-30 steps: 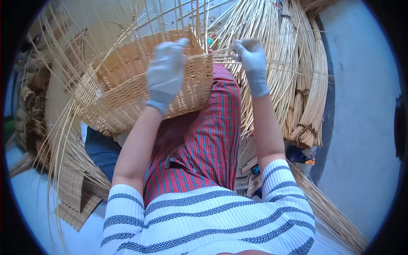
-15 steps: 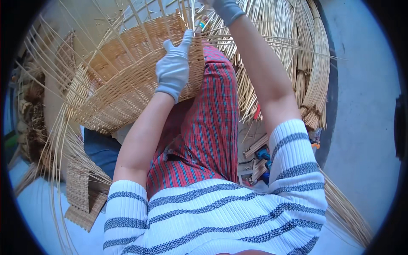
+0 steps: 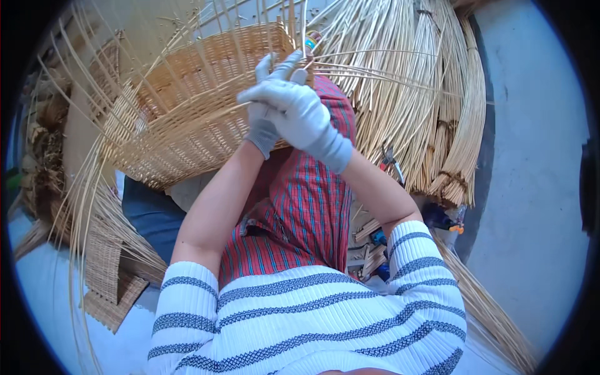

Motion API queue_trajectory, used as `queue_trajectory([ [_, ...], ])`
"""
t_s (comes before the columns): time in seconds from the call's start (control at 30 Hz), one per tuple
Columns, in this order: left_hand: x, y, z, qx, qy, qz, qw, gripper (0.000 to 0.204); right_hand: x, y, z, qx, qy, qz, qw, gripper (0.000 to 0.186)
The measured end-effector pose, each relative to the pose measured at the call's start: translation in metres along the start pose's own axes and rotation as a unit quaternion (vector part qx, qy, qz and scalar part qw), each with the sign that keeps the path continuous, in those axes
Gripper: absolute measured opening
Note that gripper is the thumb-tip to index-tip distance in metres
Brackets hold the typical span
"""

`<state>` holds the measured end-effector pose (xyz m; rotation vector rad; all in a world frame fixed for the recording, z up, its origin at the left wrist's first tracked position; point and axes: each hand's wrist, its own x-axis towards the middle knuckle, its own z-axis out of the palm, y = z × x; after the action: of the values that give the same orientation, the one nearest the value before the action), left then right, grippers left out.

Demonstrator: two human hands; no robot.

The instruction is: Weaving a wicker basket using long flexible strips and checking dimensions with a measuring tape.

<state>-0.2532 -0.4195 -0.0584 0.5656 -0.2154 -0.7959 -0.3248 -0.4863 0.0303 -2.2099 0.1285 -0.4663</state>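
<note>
A shallow tan wicker basket (image 3: 187,137) lies tilted across my lap, its long upright stakes standing up from the woven wall. My left hand (image 3: 258,114), in a pale grey glove, is at the near wall by the basket's right end and grips it at the rim; much of this hand is hidden. Crossing over it is my gloved right hand (image 3: 303,119), its fingers pointing left along the rim and pinched on a thin wicker strand (image 3: 226,112). Exactly how the fingertips hold the strand is partly covered.
Large bundles of cane (image 3: 400,75) lie beyond my knee to the right. Pliers (image 3: 390,164) with red on the handle rest beside them. Woven mats (image 3: 103,269) and loose strands (image 3: 84,206) are at the left. A small jar (image 3: 312,41) stands behind the basket's right end.
My right hand has come down from the top of the view and now lies across the left hand. The left hand has shifted slightly right, along with the basket. The pliers have come into sight.
</note>
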Motion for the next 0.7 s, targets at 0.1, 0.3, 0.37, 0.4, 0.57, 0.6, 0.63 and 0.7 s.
queue_trajectory([
  [0.1, -0.015, 0.017, -0.019, 0.214, 0.100, 0.083, 0.968, 0.038, 0.028, 0.037, -0.015, -0.140, 0.191, -0.058, 0.970, 0.068],
  [0.3, 0.038, 0.066, -0.027, 0.349, -0.001, 0.148, 0.925, 0.030, 0.014, 0.132, -0.002, -0.243, 0.143, 0.165, 0.945, 0.076],
  [0.37, 0.085, 0.062, 0.005, 0.613, -0.107, 0.298, 0.724, 0.033, 0.011, 0.147, 0.015, -0.239, 0.233, 0.084, 0.939, 0.067],
  [0.4, 0.106, 0.049, 0.027, 0.729, -0.155, 0.272, 0.609, 0.039, 0.013, 0.154, 0.023, -0.217, 0.284, 0.076, 0.931, 0.040],
  [0.57, 0.075, 0.027, 0.034, 0.625, -0.143, 0.377, 0.668, 0.049, 0.033, 0.181, 0.024, -0.259, 0.350, 0.168, 0.884, 0.025],
  [0.6, 0.052, 0.045, 0.012, 0.581, -0.125, 0.394, 0.701, 0.049, 0.033, 0.179, 0.023, -0.461, 0.252, 0.141, 0.839, 0.024],
  [0.63, 0.016, 0.067, -0.017, 0.587, -0.120, 0.351, 0.720, 0.047, 0.032, 0.175, 0.023, -0.492, 0.263, 0.107, 0.823, 0.021],
  [0.7, -0.056, 0.127, -0.086, 0.631, -0.039, 0.257, 0.731, 0.036, 0.026, 0.162, 0.026, -0.517, 0.206, 0.099, 0.825, 0.019],
])
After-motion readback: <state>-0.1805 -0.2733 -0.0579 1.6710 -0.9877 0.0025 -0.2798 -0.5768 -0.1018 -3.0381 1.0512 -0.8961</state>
